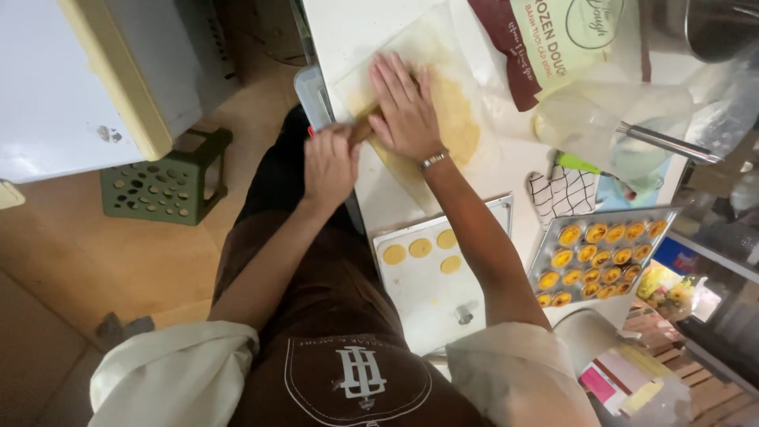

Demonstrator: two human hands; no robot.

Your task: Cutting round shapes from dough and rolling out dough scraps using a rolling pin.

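Observation:
A wooden rolling pin (363, 130) lies across a yellow sheet of dough (462, 119) on a white counter (356, 32). My left hand (330, 164) is closed around the pin's near end at the counter's edge. My right hand (405, 105), with a bracelet at the wrist, lies flat with fingers spread on top of the pin and the dough. Most of the pin is hidden under my hands.
A white tray (427, 292) near me carries several cut dough rounds (420, 247). A metal tray of filled tart shells (598, 255) sits to the right. Behind are a dough bag (553, 39), a checked oven mitt (563, 191) and a plastic-wrapped tool (624, 130). A green stool (164, 183) stands on the floor.

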